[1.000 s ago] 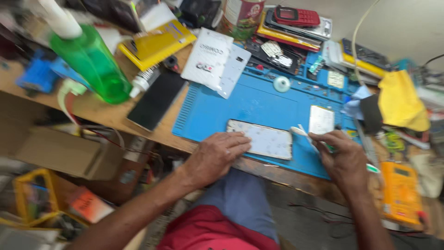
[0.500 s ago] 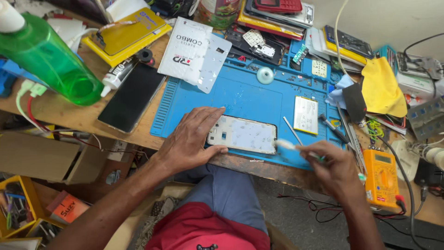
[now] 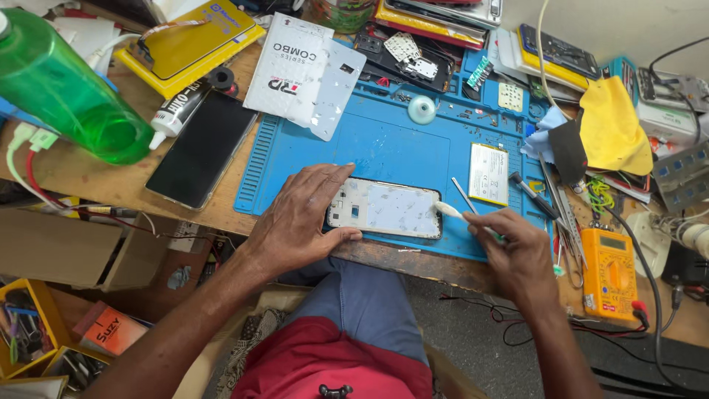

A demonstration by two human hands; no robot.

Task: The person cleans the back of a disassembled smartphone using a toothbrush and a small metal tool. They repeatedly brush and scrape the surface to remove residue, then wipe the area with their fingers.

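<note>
A cluttered wooden surface carries a blue work mat, which takes up most of the middle. At the far left a green plastic bottle lies tilted over the surface, and just right of it a dark phone lies flat, screen side up, beside the mat's left edge. A white printed packet overlaps the mat's upper left corner. At the right a yellow cloth lies crumpled, and nearer the person an orange multimeter lies face up off the mat.

On the mat's near edge lies an opened phone frame, long side toward the person. The left hand presses flat on its left end, fingers spread over the top edge and thumb along the near edge, pinning it down. The right hand has its grip pinched narrow on a thin white-tipped tool, whose tip touches the frame's right end. Just beyond, a small flat battery lies on the mat, well clear of both hands.
</note>
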